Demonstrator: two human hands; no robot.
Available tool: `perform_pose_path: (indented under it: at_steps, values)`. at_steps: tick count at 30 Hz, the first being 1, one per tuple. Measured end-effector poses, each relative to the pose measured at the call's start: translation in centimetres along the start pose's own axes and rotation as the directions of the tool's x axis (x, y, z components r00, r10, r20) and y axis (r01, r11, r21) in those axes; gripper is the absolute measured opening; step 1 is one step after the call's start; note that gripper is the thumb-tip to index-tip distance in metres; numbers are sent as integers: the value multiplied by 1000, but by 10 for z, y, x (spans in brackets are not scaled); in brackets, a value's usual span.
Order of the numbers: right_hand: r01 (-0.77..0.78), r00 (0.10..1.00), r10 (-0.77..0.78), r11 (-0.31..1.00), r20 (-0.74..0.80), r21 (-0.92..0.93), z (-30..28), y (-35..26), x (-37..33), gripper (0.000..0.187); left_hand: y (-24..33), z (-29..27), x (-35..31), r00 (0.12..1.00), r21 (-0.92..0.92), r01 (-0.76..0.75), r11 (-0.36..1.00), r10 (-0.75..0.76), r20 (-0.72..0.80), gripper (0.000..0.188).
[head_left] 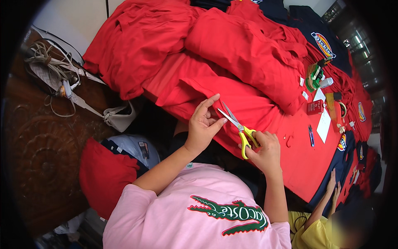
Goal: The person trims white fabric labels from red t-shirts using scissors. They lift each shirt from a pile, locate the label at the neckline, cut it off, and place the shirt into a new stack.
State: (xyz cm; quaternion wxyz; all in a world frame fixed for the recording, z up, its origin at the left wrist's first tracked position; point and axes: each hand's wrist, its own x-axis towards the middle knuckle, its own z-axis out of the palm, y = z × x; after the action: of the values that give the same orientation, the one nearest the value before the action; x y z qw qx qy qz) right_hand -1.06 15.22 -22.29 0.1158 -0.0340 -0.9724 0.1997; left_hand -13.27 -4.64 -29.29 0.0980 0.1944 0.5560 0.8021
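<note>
My right hand [266, 152] has its fingers in the handles of a pair of scissors [245, 143] with yellow-green grips. The blades are parted and point toward the fold of a red garment [236, 92] on the table. On the other side of the blade tips is my left hand [202, 126], against the garment's near edge. Its index finger and thumb are apart, while the other fingers curl toward the palm. Whether a bit of cloth or thread sits between those curled fingers cannot be made out.
Red garments [248, 45] are heaped at the back. Tape on a green dispenser [315, 76], a small red box [315, 107], and a blue pen-like tool [311, 135] lie to the right. A co-worker's hands [333, 184] rest on dark cloth. Cables [49, 62] lie at left.
</note>
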Motion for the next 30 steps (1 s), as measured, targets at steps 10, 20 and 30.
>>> perform_pose_path:
  at_steps: [10, 20, 30]
  values:
    - [-7, 1000, 7, 1000, 23, -8, 11, -6, 5, 32, 2, -8, 0, 1000, 82, -19, 996, 18, 21, 82]
    - [-54, 998, 53, 990, 14, 133, 21, 0, -3, 35, -11, -3, 4, 991, -79, 3, 997, -13, -132, 61]
    - [35, 999, -35, 999, -9, -1, 15, -15, 14, 42, 2, -4, -1, 998, -35, -57, 998, 55, -36, 84]
